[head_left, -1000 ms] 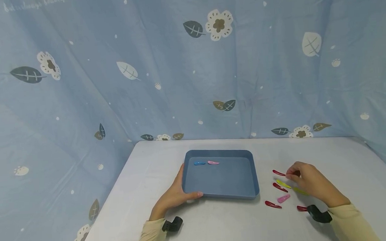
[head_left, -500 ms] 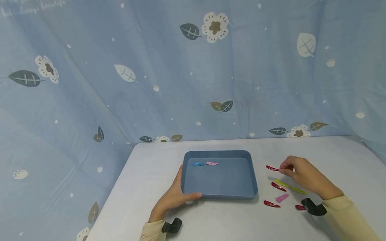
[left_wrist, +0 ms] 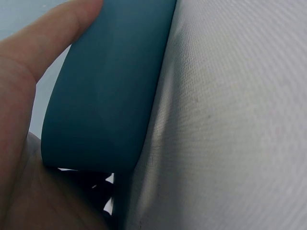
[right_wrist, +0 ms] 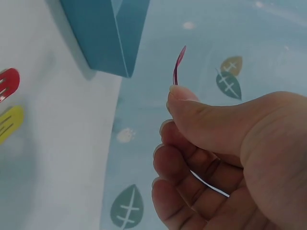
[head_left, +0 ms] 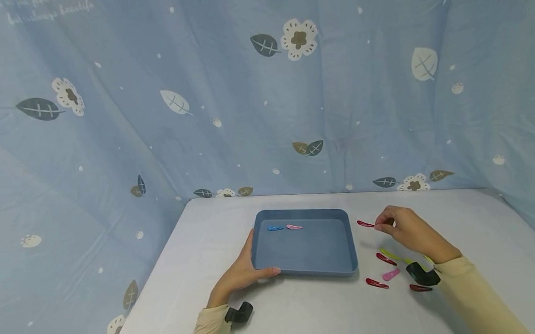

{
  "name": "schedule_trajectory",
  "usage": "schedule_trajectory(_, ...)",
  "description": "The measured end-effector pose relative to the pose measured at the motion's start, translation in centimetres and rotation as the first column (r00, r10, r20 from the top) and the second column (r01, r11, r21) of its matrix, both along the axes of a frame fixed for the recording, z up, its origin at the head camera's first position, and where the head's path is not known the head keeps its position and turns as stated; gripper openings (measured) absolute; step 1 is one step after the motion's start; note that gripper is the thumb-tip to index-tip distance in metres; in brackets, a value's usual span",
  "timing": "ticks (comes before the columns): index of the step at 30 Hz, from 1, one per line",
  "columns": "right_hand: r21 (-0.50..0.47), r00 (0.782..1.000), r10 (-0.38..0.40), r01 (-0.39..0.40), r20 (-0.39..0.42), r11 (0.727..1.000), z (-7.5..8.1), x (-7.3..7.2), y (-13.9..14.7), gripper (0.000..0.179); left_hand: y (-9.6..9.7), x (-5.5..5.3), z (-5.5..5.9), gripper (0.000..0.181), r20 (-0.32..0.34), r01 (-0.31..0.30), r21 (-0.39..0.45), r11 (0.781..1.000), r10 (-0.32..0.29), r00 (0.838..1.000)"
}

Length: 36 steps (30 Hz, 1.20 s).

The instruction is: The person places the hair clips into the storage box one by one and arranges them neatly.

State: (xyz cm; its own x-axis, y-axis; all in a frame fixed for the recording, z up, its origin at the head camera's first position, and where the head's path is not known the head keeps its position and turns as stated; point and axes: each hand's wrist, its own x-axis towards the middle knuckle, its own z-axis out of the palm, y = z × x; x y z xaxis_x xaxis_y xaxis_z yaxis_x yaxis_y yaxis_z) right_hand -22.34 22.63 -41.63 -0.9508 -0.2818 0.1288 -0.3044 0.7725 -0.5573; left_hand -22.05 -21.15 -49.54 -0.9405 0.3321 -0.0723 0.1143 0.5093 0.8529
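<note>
A blue-grey tray (head_left: 306, 272) rests on the table with a blue hair clip (head_left: 275, 228) and a pale pink hair clip (head_left: 294, 226) inside. At its near left corner lies my left hand (head_left: 241, 270), the straight thumb along the front wall and the fingers along the left side, partly hidden. My right hand (head_left: 402, 226) pinches a dark red hair clip (head_left: 365, 223) by one end between thumb and fingertips. It is raised above the table, right of the tray. In the right wrist view the clip (right_wrist: 178, 64) points up from the fingertips.
Right of the tray lie red clips (head_left: 377, 283), a pink clip (head_left: 391, 274) and yellow-green clips (head_left: 390, 254), one partly behind the right wrist's black camera (head_left: 422, 275). A white cloth covers the table (head_left: 311, 311). A blue patterned curtain (head_left: 245, 87) hangs behind and at the left.
My right hand has lifted the dark red clip off the table and moved it left and away from me, toward the tray. My left hand and the tray stay in place.
</note>
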Motion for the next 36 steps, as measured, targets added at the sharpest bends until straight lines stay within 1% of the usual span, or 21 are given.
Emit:
schedule_trajectory(10,-0.01,0.999,0.034,-0.034,-0.001,0.999,0.9,-0.8,-0.9,0.005,0.0,-0.1,-0.1,0.136,-0.02,0.02,0.023,1.0,-0.019,1.0)
schedule_trajectory(18,-0.024,0.997,0.067,-0.067,-0.026,0.997,1.6,-1.7,-2.1,0.006,-0.1,-0.3,-0.1,0.135,-0.029,0.03,0.037,0.999,-0.029,0.999)
schedule_trajectory(26,-0.031,0.993,0.108,-0.11,-0.057,0.993,1.7,-2.7,-3.3,0.007,-0.2,-0.2,-0.2,0.135,-0.025,0.026,0.018,1.0,-0.026,0.999)
schedule_trajectory(31,-0.049,0.991,0.123,-0.125,-0.046,0.991,1.7,-3.4,-4.3,0.007,-0.2,-0.1,-0.1,0.136,-0.021,0.022,0.014,1.0,-0.022,1.0)
schedule_trajectory(36,-0.068,0.99,0.139,-0.14,-0.023,0.988,1.5,-4.0,-5.3,0.005,-0.2,-0.2,-0.2,0.135,-0.028,0.031,0.023,0.999,-0.03,0.999)
